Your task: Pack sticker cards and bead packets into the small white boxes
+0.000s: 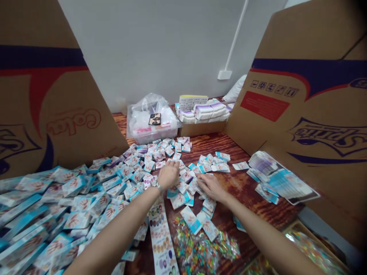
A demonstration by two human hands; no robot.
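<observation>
My left hand (168, 175), with a watch at the wrist, reaches over the small printed boxes in the middle of the table. Its fingers point away from me, look slightly apart, and their tips are hard to make out. To its right, my right hand (211, 187) lies low over flat, blue-and-white cartons (208, 225), fingers stretched out and touching some of them. Between the hands lie more small cartons (182, 186). Under my left wrist runs a long strip of printed stickers (162, 236). Clear bags of colourful small pieces (195, 244) lie nearest me.
A large heap of small boxes (77, 214) covers the left side. Big cardboard cartons stand left (86, 91) and right (275, 133). At the back are a plastic tub (134, 131) and an open box (197, 129) of packs. Stacked flat cartons (281, 179) lie right.
</observation>
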